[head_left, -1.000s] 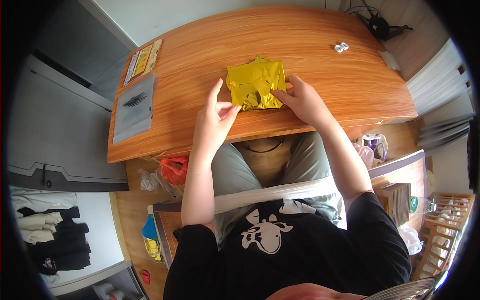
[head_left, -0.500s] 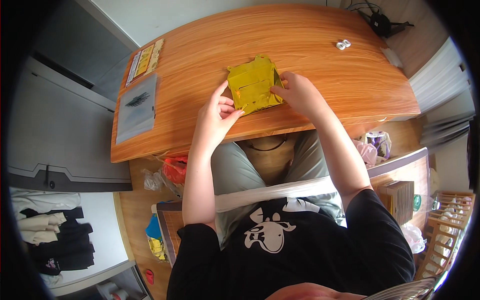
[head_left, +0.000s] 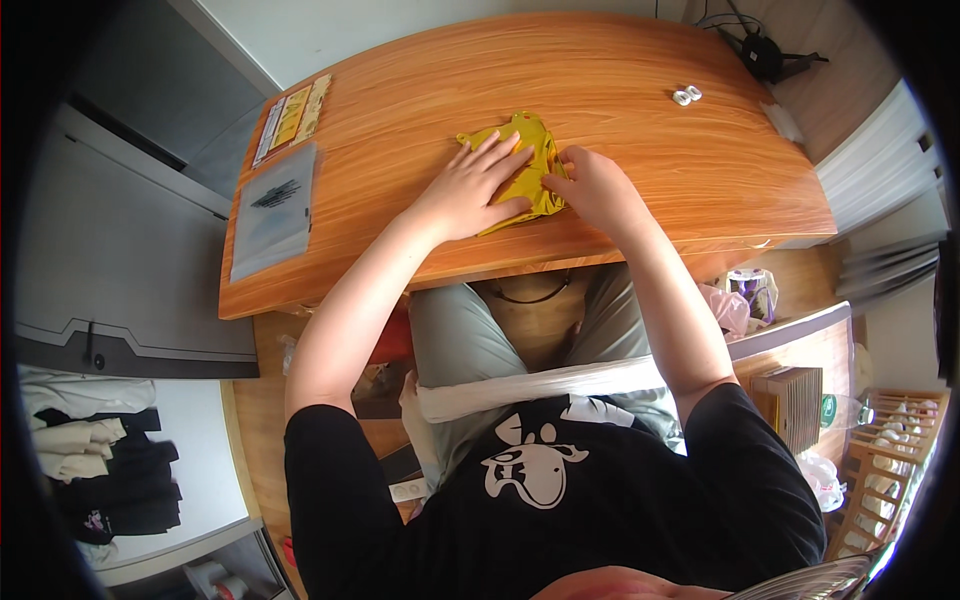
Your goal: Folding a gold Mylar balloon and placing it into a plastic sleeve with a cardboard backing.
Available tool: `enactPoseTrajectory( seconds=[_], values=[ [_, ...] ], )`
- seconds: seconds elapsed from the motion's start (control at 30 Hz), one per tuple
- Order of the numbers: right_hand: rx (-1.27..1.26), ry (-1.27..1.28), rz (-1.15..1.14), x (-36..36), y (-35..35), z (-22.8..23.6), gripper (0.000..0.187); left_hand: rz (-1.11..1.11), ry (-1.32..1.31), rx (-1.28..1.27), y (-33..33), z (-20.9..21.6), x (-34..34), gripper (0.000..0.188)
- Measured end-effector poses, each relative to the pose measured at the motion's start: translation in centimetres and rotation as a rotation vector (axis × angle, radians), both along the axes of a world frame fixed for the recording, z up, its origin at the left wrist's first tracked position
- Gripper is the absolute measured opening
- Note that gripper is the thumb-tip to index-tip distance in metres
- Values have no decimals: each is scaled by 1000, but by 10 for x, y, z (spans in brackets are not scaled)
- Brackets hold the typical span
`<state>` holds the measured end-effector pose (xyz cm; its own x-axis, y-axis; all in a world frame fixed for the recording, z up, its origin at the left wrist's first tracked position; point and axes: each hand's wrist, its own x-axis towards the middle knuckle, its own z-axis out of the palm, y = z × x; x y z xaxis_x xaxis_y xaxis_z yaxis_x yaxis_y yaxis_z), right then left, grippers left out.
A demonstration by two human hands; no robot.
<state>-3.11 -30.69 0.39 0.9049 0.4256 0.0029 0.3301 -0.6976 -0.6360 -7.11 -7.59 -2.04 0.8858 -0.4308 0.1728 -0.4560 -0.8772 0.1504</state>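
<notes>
On the wooden table (head_left: pixel 400 180) lies a shiny yellow piece (head_left: pixel 540 140), box-like and creased, of foil or thin card; I cannot tell which. Its far edge has small scalloped tabs. My left hand (head_left: pixel 470 190) rests flat across its left and middle part, fingers spread, hiding much of it. At its right edge, my right hand (head_left: pixel 595 185) has thumb and index finger pinched on the rim. The near right side looks crumpled and glossy.
Two small white rings (head_left: pixel 687 96) sit at the far right of the table. On the left lie a translucent sleeve (head_left: pixel 275 215) with dark slivers and a printed card (head_left: pixel 292 120). A black device with cables (head_left: pixel 762 52) is beyond the right corner. Bags (head_left: pixel 735 302) are below.
My left hand has moved from the yellow piece's left edge onto its top and now lies flat. The piece looks flatter. My right hand keeps to the right edge.
</notes>
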Motion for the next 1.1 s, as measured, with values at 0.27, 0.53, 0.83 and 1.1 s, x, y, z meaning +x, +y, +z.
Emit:
enactPoseTrajectory(
  seconds=[0.27,0.53,0.83,1.1],
  values=[
    [258,18,-27,-20,-24,5,46,37,39,52,-2,-3,-2,92],
    [264,41,59,-19,-35,-2,41,23,15,91,-3,-5,-1,99],
    [-34,-325,89,-18,-47,-11,55,21,22,78,-3,-4,-2,101],
    [-73,-406,499,48,-33,13,77,30,34,64,-6,-1,0,102]
  ],
)
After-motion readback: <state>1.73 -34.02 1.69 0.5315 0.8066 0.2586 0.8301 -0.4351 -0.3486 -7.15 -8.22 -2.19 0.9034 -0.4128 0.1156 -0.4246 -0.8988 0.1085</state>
